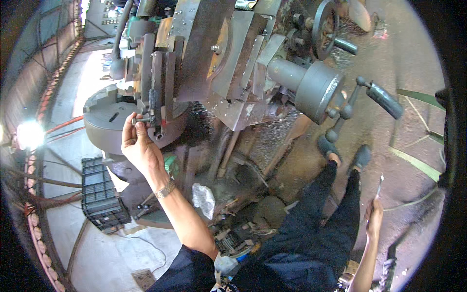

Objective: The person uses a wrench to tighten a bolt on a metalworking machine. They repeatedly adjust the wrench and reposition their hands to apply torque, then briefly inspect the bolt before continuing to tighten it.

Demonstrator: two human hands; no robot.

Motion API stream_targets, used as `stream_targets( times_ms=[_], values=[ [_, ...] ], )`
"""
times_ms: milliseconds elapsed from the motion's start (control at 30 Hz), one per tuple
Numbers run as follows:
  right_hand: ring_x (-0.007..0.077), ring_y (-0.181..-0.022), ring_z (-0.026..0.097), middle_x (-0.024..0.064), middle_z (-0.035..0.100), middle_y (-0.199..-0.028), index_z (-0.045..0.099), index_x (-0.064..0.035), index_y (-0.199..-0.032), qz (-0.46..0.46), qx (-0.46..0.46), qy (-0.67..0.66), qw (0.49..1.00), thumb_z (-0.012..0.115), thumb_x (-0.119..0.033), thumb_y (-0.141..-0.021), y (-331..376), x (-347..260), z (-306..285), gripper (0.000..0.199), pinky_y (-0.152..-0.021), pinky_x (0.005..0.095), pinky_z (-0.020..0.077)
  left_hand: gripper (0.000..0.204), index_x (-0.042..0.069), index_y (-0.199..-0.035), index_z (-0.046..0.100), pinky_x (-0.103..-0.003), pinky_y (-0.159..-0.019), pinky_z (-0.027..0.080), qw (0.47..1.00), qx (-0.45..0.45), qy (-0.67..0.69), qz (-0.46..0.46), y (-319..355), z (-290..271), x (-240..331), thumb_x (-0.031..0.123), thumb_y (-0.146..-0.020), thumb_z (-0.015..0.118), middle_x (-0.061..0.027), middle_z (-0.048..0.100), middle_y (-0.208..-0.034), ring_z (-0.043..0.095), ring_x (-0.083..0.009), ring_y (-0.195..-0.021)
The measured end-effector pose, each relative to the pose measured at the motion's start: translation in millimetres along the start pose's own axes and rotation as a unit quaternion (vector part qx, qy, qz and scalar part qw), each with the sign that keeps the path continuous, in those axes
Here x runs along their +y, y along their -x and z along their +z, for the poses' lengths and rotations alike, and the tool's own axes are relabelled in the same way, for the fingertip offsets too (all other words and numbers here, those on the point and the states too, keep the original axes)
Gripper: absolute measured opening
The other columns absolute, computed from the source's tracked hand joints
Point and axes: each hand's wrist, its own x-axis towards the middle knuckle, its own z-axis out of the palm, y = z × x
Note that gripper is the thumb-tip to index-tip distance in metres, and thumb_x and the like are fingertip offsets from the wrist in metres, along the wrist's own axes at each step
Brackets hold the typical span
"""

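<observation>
My left hand reaches up to the lathe's tool holder, thumb and fingers pinched around a small bolt at its lower end. Just below the fingertips, another bolt end sticks out. Behind the hand is the large round chuck, its jaws partly hidden by the tool holder. My right hand hangs low at the right, away from the machine, closed around a slim silvery wrench that points upward. The far end of that wrench is small and its exact shape is hard to make out.
A ball-ended crank handle and a handwheel jut out at right. Metal chips lie around the slide. A black plastic crate stands at left, and a clear plastic bag lies below the machine. A bright lamp shines at far left.
</observation>
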Motion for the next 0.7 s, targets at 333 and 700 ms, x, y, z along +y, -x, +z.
stream_targets(
  times_ms=[333,700],
  values=[
    [0.0034,-0.052,0.035,-0.0062,0.040,-0.065,0.054,-0.0141,-0.084,0.005,-0.019,0.033,0.999,0.050,-0.047,-0.107,-61,53,22,0.040,-0.045,0.0216,0.0259,0.032,-0.001,-0.129,0.063,-0.028,-0.090,0.054,0.999,-0.028,-0.010,0.017,-7,-16,-2,0.006,-0.098,0.067,-0.0089,0.071,-0.116,0.067,-0.0154,-0.101],
    [0.0039,-0.050,0.036,-0.0076,0.045,-0.064,0.057,-0.0176,-0.083,0.004,-0.024,0.077,0.997,0.051,-0.042,-0.107,-111,105,28,0.035,-0.046,0.0224,0.0269,0.032,-0.001,-0.129,0.062,-0.029,-0.095,0.052,0.999,-0.035,-0.003,0.041,-9,-19,-6,0.007,-0.098,0.066,-0.0099,0.070,-0.119,0.065,-0.0162,-0.105]
  ],
)
